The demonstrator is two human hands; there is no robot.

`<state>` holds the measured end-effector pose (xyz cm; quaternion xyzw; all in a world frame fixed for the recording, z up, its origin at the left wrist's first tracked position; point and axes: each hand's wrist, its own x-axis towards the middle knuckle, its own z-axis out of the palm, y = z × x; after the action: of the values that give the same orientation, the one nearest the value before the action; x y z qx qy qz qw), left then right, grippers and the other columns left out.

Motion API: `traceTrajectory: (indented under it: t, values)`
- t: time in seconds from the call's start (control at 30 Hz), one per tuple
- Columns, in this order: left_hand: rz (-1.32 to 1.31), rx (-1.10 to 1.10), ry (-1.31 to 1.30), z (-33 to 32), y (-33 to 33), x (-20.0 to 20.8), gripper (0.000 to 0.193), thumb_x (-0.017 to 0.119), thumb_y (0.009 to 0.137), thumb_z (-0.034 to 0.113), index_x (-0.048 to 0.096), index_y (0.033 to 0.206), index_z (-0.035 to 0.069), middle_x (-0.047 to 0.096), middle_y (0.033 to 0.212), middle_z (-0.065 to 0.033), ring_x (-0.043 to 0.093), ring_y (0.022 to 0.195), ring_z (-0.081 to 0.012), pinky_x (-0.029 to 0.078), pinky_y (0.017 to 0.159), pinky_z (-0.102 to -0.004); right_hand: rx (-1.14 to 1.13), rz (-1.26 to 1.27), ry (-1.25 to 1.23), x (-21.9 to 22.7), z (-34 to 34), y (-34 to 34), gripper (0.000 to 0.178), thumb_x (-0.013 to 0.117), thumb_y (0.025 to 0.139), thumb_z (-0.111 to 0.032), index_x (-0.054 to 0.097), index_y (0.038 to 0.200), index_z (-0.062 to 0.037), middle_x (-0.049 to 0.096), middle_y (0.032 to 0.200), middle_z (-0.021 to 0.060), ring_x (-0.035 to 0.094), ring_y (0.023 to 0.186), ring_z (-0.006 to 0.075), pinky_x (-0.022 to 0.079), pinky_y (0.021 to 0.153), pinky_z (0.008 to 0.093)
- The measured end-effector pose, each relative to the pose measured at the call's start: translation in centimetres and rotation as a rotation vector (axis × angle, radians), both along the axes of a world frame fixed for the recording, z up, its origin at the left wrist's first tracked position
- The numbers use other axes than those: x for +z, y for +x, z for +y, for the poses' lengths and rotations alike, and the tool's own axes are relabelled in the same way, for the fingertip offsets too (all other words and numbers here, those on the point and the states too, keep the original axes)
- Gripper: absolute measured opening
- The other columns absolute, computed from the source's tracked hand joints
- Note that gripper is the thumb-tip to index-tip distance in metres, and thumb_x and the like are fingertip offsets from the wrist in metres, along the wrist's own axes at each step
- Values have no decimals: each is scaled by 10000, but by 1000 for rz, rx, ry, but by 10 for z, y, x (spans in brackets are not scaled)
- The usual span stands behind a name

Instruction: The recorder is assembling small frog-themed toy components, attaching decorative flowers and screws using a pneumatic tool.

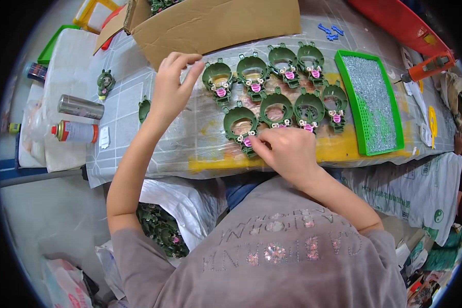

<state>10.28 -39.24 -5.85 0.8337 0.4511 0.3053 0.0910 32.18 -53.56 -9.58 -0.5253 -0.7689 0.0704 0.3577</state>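
Two rows of dark green plastic toy shells (pixel 251 68), bear-like with round openings and pink-and-cream fronts, lie on the covered table. My left hand (pixel 175 84) is raised at the left of the far row, thumb and forefinger apart, with nothing seen in it. My right hand (pixel 291 151) is bent over the near row, its fingers curled and pressed together beside the pink part of the nearest-left shell (pixel 234 114). Whatever those fingers hold, if anything, is hidden. Another green piece (pixel 144 109) lies partly behind my left forearm.
A green tray (pixel 364 146) of small silvery pieces lies at the right, near an orange power screwdriver (pixel 428 66). A cardboard box (pixel 218 31) stands at the back. A finished-looking green figure (pixel 106 84), a spray can (pixel 76 132) and a metal cylinder (pixel 80 107) are at the left.
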Motion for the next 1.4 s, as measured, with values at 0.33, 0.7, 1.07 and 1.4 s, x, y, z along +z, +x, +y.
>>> traceTrajectory:
  t: [0.33,0.7,1.07,1.4]
  values:
    - [62,81,37,-56,54,-55,531,472,933,439,456,1368,135,289,1483,-187,161,1386,-438,112,1093,-565,61,-72,-19,3,10,-3,268,686,777,-283,608,591,-107,598,557,57,602,497,223,458,462,343]
    - [87,87,-95,-57,58,-46,552,435,947,439,386,1425,167,229,1537,-117,118,1429,-364,43,1080,-615,-552,598,490,91,22,181,155,570,919,-89,651,855,26,652,802,61,573,726,87,461,676,223]
    - [312,23,-40,-41,92,-46,594,499,918,474,407,1414,160,266,1517,-151,175,1404,-384,115,1102,-529,-247,816,530,91,72,306,584,707,811,-66,352,1275,-48,604,1052,140,596,970,208,472,874,319]
    - [402,-94,-136,-37,88,-29,642,530,897,430,334,1456,184,210,1552,-86,145,1427,-340,93,1118,-532,-78,961,-23,76,24,321,588,546,856,-49,334,1403,-6,530,1248,146,554,1117,274,373,1027,428]
